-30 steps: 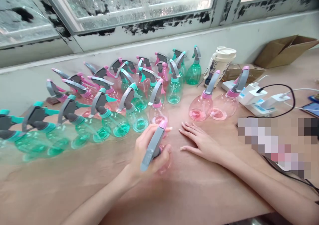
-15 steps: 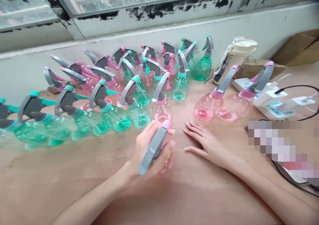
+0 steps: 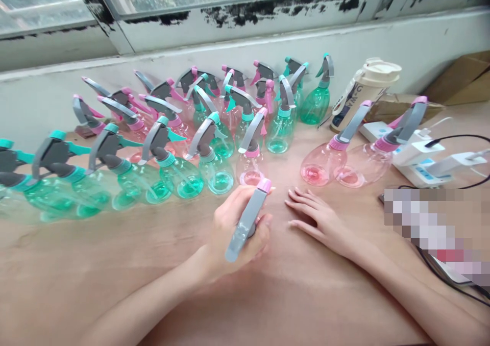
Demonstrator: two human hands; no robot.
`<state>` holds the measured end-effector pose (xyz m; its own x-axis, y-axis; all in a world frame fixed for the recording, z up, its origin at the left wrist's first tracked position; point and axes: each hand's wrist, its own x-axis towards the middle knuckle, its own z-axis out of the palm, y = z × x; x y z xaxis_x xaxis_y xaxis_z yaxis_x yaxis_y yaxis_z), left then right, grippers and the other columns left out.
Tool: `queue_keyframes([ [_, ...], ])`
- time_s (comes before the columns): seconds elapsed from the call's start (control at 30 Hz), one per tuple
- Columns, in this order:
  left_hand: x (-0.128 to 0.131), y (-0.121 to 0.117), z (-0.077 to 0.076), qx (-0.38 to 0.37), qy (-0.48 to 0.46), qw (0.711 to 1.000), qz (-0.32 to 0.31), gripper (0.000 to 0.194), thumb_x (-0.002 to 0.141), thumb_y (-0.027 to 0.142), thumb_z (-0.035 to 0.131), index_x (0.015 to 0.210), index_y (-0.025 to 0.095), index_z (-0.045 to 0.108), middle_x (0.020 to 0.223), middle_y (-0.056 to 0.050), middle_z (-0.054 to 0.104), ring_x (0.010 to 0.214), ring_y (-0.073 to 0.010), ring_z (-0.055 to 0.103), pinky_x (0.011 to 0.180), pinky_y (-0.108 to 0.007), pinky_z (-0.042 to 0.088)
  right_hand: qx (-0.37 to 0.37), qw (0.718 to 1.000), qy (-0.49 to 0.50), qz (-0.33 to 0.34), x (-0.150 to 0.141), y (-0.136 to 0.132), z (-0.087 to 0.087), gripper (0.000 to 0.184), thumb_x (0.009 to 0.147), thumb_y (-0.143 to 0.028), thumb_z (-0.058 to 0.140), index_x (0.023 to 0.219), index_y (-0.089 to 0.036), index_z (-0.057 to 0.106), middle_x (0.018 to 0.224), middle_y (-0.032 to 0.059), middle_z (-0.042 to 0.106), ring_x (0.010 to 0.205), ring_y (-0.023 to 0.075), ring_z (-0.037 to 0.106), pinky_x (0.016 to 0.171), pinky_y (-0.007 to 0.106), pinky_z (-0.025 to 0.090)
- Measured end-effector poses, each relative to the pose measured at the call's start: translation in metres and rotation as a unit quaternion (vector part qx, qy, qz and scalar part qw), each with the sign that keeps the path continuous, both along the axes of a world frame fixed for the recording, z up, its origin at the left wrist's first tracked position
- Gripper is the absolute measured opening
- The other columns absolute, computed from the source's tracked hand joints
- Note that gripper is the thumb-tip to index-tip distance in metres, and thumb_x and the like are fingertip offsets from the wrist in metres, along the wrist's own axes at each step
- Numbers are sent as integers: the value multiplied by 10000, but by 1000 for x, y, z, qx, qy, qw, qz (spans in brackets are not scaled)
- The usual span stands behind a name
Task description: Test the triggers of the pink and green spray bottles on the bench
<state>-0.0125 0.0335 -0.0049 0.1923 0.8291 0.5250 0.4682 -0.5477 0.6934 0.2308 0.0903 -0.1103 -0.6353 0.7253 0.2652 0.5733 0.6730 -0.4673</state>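
Note:
My left hand (image 3: pixel 229 223) is wrapped round a pink spray bottle (image 3: pixel 247 224) at its grey trigger head, with the pink nozzle pointing away from me. Below the fingers its body is hidden. To the right, my right hand (image 3: pixel 321 218) lies on the table with its fingers spread, holding nothing. Just beyond the left hand stands another pink spray bottle (image 3: pixel 250 154). Two more pink bottles, a nearer one (image 3: pixel 324 162) and one beside it (image 3: pixel 369 165), stand past the right hand's fingertips.
Several green spray bottles (image 3: pixel 179 175) line the left side, with more pink and green ones behind, near the wall. At the right are a lidded cup (image 3: pixel 362 93), a power strip (image 3: pixel 421 171) with plugs and cables, a cardboard box (image 3: pixel 459 80) and a blurred-out item (image 3: pixel 440 233).
The pink body that showed under my left hand is now out of sight. My left hand and its bottle appear slightly further right, along with the whole view. My right hand stays spread on the table.

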Motion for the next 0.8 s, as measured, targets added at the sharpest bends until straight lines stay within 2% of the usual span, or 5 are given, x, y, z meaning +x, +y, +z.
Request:
queue_keyframes([
  [0.1, -1, 2, -3, 7, -5, 1000, -7, 270, 885, 199, 542, 1152, 179, 579, 948, -75, 662, 853, -204, 664, 797, -346, 556, -4, 1000, 18, 1, 1, -1, -2, 414, 987, -391, 498, 1343, -200, 593, 1457, 120, 545, 1390, 296, 450, 1154, 589, 346],
  [0.33, 0, 2, -3, 23, -1, 1000, -8, 272, 879, 182, 534, 1145, 175, 595, 963, -79, 658, 870, -201, 660, 819, -346, 558, -5, 1000, 27, -1, 1, -2, -3, 408, 977, -392, 522, 1339, -218, 595, 1447, 113, 557, 1379, 297, 465, 1149, 588, 359],
  [0.53, 1, 3, -1, 17, 1, 1000, -4, 267, 867, 177, 533, 1124, 155, 602, 952, -80, 651, 825, -192, 661, 789, -333, 551, -10, 1000, 25, -3, 2, -2, -1, 398, 977, -391, 521, 1329, -224, 604, 1444, 106, 562, 1376, 298, 469, 1148, 589, 360],
  [0.7, 2, 3, 1, 41, 17, 999, -3, 241, 864, 152, 520, 1089, 145, 606, 974, -97, 663, 873, -203, 668, 762, -318, 537, -4, 1000, 14, 2, 2, -1, 0, 416, 985, -394, 503, 1332, -185, 597, 1441, 131, 560, 1381, 303, 463, 1142, 601, 363],
  [0.8, 1, 4, 1, 46, 26, 999, -4, 217, 862, 158, 526, 1065, 149, 602, 930, -83, 660, 796, -180, 644, 714, -307, 521, 0, 1000, 15, 4, 2, -2, -1, 416, 985, -392, 502, 1331, -180, 596, 1439, 134, 560, 1380, 304, 463, 1141, 604, 362],
])
